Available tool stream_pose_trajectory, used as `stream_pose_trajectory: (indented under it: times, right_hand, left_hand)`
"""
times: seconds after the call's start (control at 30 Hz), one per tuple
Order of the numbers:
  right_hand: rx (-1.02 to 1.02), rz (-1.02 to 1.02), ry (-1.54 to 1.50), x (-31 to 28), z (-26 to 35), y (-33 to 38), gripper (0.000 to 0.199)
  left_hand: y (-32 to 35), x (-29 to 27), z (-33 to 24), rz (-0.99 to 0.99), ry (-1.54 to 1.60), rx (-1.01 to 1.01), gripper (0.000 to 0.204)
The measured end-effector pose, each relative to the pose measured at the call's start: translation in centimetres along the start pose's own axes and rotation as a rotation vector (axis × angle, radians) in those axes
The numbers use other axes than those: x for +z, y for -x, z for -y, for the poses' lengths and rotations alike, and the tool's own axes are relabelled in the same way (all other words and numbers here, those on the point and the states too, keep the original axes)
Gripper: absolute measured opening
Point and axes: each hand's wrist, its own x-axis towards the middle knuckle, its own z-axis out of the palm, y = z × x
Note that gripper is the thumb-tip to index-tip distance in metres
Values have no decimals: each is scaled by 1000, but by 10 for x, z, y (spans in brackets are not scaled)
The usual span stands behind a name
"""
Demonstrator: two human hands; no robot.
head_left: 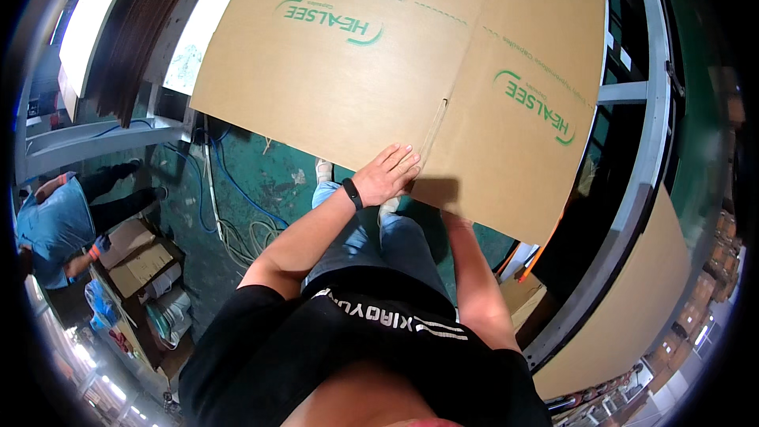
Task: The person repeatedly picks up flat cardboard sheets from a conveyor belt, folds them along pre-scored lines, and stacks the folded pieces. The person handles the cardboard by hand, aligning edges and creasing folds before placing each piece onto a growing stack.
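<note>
large flat brown cardboard sheet with green print (340,87): lay straight in front of the person, its far edge cut off by the top of the view; what bore it was mostly hidden underneath.
long narrow slot (436,128): ran through the sheet to its near edge, partly covered by fingertips.
left hand (387,174): rested palm down on the near edge, fingers extended and nearly together, thumb hard to make out.
black wristband (353,194): circled the left wrist.
right hand (457,221): vanished beneath the sheet past the wrist; its opening and any grip could not be told.
co-worker in a blue shirt (55,221): bent at far left, head lost in the dark rim.
open brown cardboard box (142,269): stood near the co-worker, contents unclear.
</note>
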Motion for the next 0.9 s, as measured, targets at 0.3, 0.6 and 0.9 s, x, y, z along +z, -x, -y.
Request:
stream_pose_trajectory:
  times: [0.3, 0.6, 0.9]
  right_hand:
    - [-406, 139, 224, -62, 55, 72, 42]
    - [-926, -109, -182, -116, 115, -84, 8]
    - [-876, -54, -247, -61, 80, -92, 20]
  left_hand:
    - [-5, 1, -1, 25, 96, -66, 58]
    - [-11, -7, -8, 11, 237, -163, 52]
    - [-7, -1, 1, 17, 249, -104, 46]
